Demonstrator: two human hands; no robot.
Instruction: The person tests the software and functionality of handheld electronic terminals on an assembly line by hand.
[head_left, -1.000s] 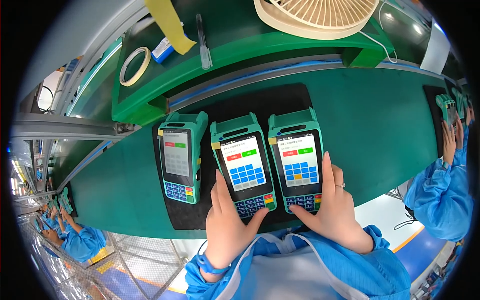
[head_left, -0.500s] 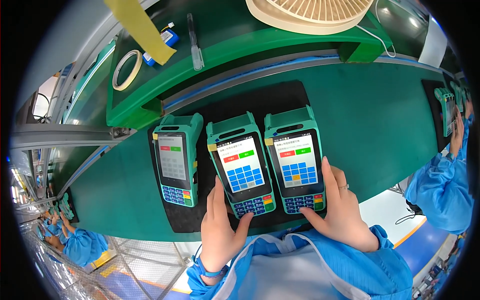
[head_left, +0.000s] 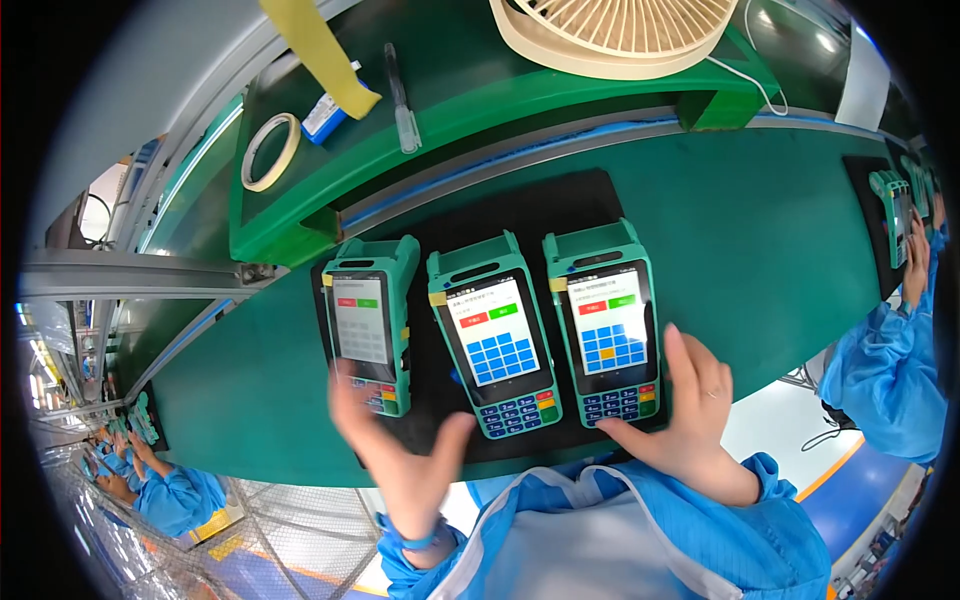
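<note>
Three green handheld payment terminals lie side by side on a black mat, lit screens up. My left hand, slightly blurred, is open with thumb and fingers spread; its fingers overlap the lower left of the left terminal and hide part of the keypad. The middle terminal shows a grid of blue squares and has neither hand on it. At the right terminal, my right hand has its thumb at the bottom of the keypad and its fingers stretched beside the right edge. One square on that screen is orange.
A raised green shelf crosses behind the mat. On it are a tape roll, a blue battery pack, a pen and a beige fan. Yellow tape hangs at upper left. A co-worker sits at right.
My left hand has left the middle terminal and moved left to the left one, its fingers spreading. My right hand's fingers have come slightly away from the right terminal's side. The view has shifted slightly.
</note>
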